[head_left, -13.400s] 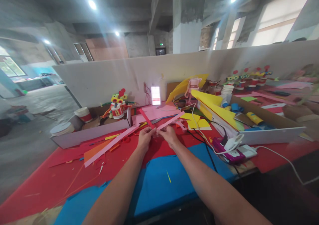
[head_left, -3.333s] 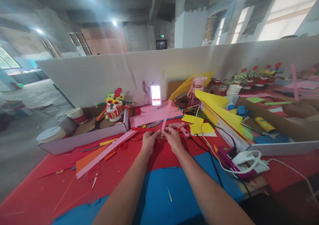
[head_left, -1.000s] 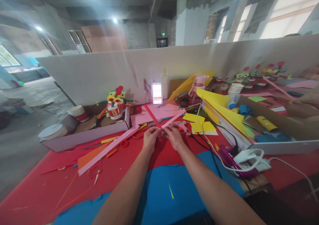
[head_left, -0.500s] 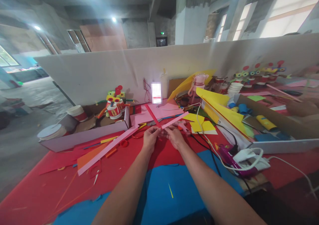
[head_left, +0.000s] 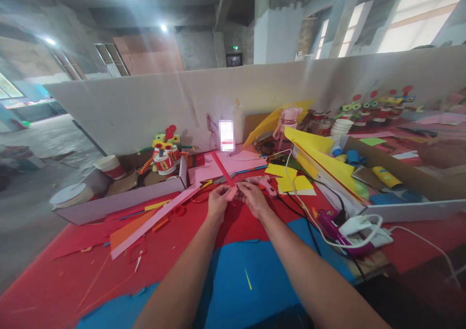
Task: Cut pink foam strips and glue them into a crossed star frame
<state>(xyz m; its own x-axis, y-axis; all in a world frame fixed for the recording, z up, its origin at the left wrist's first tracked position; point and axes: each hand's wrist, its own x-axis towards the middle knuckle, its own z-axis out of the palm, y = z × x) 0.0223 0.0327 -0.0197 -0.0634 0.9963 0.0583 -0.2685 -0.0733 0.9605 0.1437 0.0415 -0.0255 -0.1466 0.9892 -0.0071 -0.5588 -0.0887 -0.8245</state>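
Observation:
My left hand [head_left: 218,203] and my right hand [head_left: 253,198] meet over the middle of the table, fingers pinched close together. Between them they hold paper strips. A red paper strip [head_left: 221,167] runs up and away from the fingertips. A bit of pink paper strip [head_left: 230,193] shows at the left thumb; the rest of it is hidden by the fingers. Left of my left hand, a long pink strip [head_left: 156,220] slants over orange paper; whether it joins the held paper, I cannot tell. Just beyond my right hand lies a pink glue gun [head_left: 267,186].
Left stands a box [head_left: 120,205] with paper cups and a cup robot figure [head_left: 165,156]. A box of blue and yellow rolls [head_left: 418,210] stands right. Yellow sheets [head_left: 296,183], cables, a purple glue gun [head_left: 329,222] and a white plug [head_left: 360,229] lie right of my hands.
The pink strip that pointed up and right from my fingers no longer sticks out there; pink paper now shows at my left thumb. The view has shifted slightly.

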